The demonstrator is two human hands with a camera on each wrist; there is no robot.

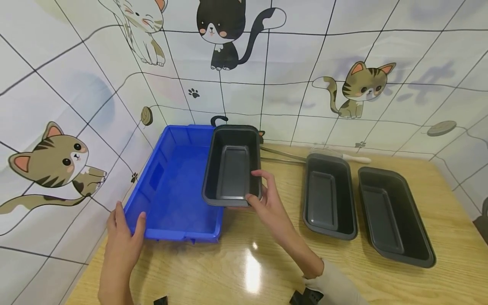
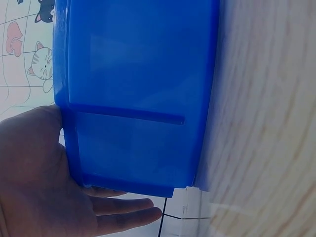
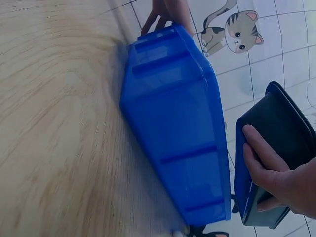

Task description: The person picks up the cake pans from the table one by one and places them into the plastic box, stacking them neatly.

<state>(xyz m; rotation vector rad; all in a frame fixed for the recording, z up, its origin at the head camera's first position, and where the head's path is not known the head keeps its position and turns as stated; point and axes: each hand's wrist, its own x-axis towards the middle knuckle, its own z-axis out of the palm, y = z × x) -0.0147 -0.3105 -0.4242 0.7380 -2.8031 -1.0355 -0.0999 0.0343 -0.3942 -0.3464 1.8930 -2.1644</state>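
Observation:
My right hand [image 1: 268, 203] grips a dark grey loaf pan [image 1: 233, 169] at its near right corner. The thumb lies at the rim, and in the right wrist view fingers [image 3: 261, 153] spread along the pan's underside. The pan is raised, tilted and overlaps the right side of a blue plastic bin [image 1: 175, 182] in the head view. At the bin's near left corner, my left hand [image 1: 123, 237] holds the rim between thumb and fingers. The bin's inside shows bare blue plastic where the pan does not hide it.
Two more dark loaf pans, a middle one [image 1: 329, 197] and a far right one [image 1: 394, 216], stand on the wooden table [image 1: 213, 275]. Behind them lie a whisk with a pale handle [image 1: 356, 159] and thin metal rods [image 1: 284, 156]. A cat-print wall [image 1: 297, 97] borders the back and left.

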